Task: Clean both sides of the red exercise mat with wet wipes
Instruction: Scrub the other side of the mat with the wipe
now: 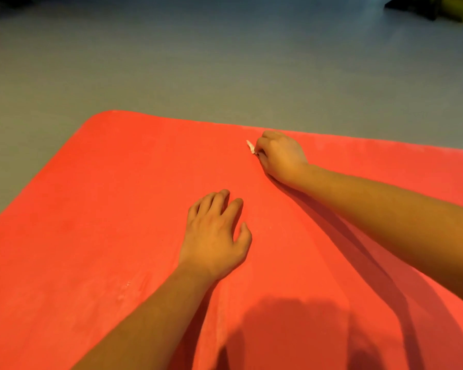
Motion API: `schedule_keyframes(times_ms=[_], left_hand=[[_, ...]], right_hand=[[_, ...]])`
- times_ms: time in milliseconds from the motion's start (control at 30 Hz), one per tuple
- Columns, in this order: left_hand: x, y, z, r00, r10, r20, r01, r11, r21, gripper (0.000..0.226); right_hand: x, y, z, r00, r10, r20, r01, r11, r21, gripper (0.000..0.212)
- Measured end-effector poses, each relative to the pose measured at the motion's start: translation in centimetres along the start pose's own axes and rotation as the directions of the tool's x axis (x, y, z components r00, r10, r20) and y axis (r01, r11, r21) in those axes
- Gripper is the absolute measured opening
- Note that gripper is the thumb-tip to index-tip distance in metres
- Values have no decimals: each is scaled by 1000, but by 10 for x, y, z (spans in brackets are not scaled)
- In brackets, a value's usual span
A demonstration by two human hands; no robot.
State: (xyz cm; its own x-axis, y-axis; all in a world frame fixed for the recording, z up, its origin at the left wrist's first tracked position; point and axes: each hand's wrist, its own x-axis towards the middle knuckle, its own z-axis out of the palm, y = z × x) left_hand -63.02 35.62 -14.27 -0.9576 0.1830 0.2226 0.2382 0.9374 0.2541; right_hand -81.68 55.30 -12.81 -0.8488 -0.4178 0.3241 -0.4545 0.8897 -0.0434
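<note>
Both hands are on the mat (118, 209), which lies flat on the grey floor (171, 62). Right hand (281, 156) is curled round a small white wipe (250, 146) near the far edge; left hand (215, 236) rests spread and relaxed, bracing. Wiping of this upper face looks under way; next comes a firm stroke across. Most of the wipe is hidden, and the mat's near and right parts are cut off.

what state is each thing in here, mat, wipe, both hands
mat: spread flat on the floor, faint pale marks
wipe: bunched small, mostly hidden in the right hand
right hand: grips the wipe, down on the mat near its far edge
left hand: fingers spread, rests on the mat, holds nothing
</note>
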Motion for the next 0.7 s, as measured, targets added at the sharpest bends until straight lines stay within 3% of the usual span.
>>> schedule_keyframes(times_ms=[200,367,567,700], left_hand=[[0,-1,1,1000,-8,-8,7,1000,-18,49],[2,-2,2,999,-14,-31,13,999,-51,43],[2,0,0,999,-8,-46,6,999,-42,42],[3,2,-4,999,-18,-41,16,999,-46,40]], right_hand=[[60,32,11,984,172,35,-173,985,3,19],[63,25,3,970,224,95,-222,974,-39,18],[-43,-27,-22,999,41,24,-43,996,83,15],[-114,-59,-42,985,-159,72,145,975,167,9]])
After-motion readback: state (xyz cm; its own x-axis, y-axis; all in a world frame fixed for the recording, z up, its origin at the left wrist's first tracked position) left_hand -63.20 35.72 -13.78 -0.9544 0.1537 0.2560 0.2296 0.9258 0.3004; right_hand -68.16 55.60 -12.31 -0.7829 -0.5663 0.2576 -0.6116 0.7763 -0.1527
